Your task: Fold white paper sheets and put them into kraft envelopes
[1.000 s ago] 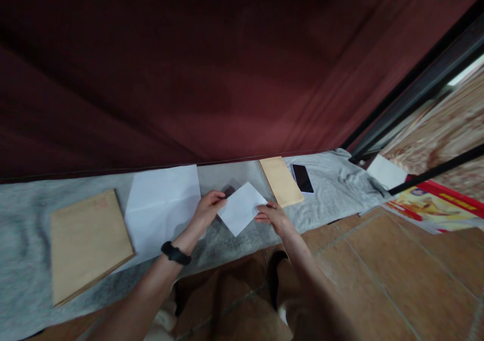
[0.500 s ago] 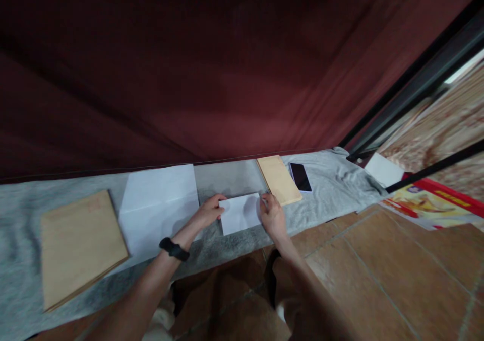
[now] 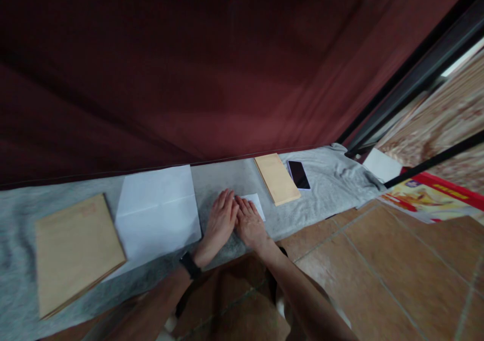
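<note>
- grey cloth (image 3: 328, 167) runs across the lower part of the frame; where do the hands sit on it?

- just below the centre. the left hand (image 3: 220, 217) and the right hand (image 3: 250, 224) lie flat, palms down, fingers straight and held close together, their inner edges meeting.

- and the thing they are working on?

- a small white paper (image 3: 258, 206). it lies on the cloth under the right hand, one end showing past the fingers towards the right of the frame. the rest is covered, so i can't tell how far it reaches under the left.

- what is to the left?

- a large white sheet (image 3: 159, 207) with a crease across it, near the left hand. further out, at the lower left of the frame, brown envelopes (image 3: 79, 255) overlap the sheet's edge.

- and right of centre?

- tan envelopes (image 3: 277, 179), near the small paper, with a dark-screened phone (image 3: 299, 175) just beside them.

- what fills the upper frame?

- dark red fabric (image 3: 227, 104). a tiled floor (image 3: 401, 250) shows at the lower right.
</note>
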`<state>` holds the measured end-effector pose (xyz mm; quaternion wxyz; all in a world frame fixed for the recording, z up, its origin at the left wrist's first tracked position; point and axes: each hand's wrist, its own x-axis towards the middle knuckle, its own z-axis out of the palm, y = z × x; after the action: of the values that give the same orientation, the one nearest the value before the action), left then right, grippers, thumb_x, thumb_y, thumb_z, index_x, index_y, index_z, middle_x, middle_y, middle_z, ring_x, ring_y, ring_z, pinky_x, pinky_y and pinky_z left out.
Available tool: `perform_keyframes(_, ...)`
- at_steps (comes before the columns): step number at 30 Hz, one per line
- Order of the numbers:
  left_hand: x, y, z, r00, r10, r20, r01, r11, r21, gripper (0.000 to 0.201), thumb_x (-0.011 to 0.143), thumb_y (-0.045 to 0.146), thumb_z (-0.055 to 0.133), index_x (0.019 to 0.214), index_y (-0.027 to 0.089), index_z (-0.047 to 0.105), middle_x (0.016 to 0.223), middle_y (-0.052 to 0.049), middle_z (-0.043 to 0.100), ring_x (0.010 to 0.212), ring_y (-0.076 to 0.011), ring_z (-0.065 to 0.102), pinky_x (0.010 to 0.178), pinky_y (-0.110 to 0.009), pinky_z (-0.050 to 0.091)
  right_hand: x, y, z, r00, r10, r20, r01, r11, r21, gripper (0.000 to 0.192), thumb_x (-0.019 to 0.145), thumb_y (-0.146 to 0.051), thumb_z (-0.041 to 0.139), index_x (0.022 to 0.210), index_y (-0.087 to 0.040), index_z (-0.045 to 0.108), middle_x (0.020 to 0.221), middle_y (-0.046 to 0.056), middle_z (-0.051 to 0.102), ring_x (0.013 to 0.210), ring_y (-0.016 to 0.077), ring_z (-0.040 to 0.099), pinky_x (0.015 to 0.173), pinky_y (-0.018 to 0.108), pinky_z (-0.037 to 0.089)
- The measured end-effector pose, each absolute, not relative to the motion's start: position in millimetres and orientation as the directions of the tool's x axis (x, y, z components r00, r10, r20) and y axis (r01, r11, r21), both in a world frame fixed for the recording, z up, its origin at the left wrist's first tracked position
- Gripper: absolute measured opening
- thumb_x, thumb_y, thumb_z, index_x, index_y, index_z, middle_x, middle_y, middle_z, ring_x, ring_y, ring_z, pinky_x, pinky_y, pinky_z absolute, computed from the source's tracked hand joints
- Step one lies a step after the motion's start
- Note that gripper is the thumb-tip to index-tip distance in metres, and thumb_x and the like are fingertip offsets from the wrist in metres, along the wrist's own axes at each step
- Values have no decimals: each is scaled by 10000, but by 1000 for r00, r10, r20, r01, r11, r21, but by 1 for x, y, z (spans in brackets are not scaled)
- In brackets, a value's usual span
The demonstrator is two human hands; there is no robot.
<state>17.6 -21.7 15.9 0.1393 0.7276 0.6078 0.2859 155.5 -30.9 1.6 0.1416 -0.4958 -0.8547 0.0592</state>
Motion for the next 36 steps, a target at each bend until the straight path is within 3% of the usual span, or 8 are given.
perform_keyframes(6, 31, -43, -4, 156, 964, 215, 897, -230, 377, 666, 987, 464, 337, 1515, 60, 380, 1579, -204, 377, 1494, -314, 304, 1228, -509, 218, 161, -29, -1, -481, 859, 176, 833, 511, -212, 583, 1011, -267, 424, 1566, -132, 307, 1614, 134, 326, 1492, 261, 298, 1224, 456, 238)
perform_keyframes(16, 12, -50, -9, 155, 956, 249, 926, -229, 302, 672, 975, 428, 384, 1523, 41, 356, 1598, -210, 326, 1509, -310, 263, 1237, -488, 206, 187, -26, -12, -289, 919, 268, 894, 359, -267, 538, 1048, -337, 371, 1529, -98, 375, 1567, 174, 401, 1465, 282, 354, 1185, 462, 284)
perform_keyframes(20, 11, -52, -9, 153, 956, 252, 926, -227, 302, 675, 973, 429, 396, 1518, 32, 359, 1591, -225, 331, 1505, -321, 272, 1235, -492, 209, 200, -32, -5, -202, 934, 294, 925, 281, -257, 504, 1041, -321, 386, 1487, -90, 428, 1517, 198, 469, 1390, 315, 442, 1144, 493, 322)
perform_keyframes(23, 11, -51, -10, 143, 954, 265, 934, -218, 282, 676, 972, 441, 402, 1528, 60, 350, 1594, -208, 334, 1501, -321, 280, 1226, -496, 232, 204, -32, 7, -98, 962, 254, 945, 170, -279, 436, 1018, -302, 422, 1395, -113, 530, 1349, 198, 609, 1232, 321, 563, 1032, 462, 424)
perform_keyframes(26, 12, -51, -11, 145, 950, 275, 945, -216, 247, 671, 977, 434, 390, 1521, 42, 357, 1596, -216, 326, 1502, -325, 276, 1226, -490, 234, 206, -26, 18, 10, 987, 158, 932, 48, -360, 367, 989, -305, 470, 1295, -144, 595, 1159, 166, 680, 1046, 283, 649, 896, 379, 484)
perform_keyframes(31, 13, -52, -9, 143, 954, 263, 957, -201, 211, 674, 978, 450, 387, 1499, 22, 386, 1580, -231, 352, 1491, -330, 301, 1220, -490, 253, 212, -10, 20, 134, 990, -31, 804, -127, -581, 200, 901, -324, 603, 1045, -204, 673, 913, 71, 715, 863, 221, 671, 730, 290, 458)
perform_keyframes(33, 13, -51, -5, 135, 957, 258, 953, -197, 232, 669, 977, 463, 392, 1491, 35, 401, 1572, -223, 375, 1486, -329, 314, 1219, -496, 258, 215, -4, 20, 126, 989, -79, 692, -144, -708, 110, 850, -313, 633, 847, -210, 670, 728, 13, 660, 740, 192, 640, 652, 265, 424)
perform_keyframes(36, 13, -45, 5, 116, 958, 262, 911, -208, 356, 652, 978, 466, 401, 1468, 38, 436, 1568, -228, 381, 1488, -343, 305, 1223, -532, 232, 216, 1, 29, 70, 994, -86, 556, -111, -824, 198, 835, -324, 602, 673, -212, 589, 590, -41, 547, 608, 150, 563, 572, 239, 384)
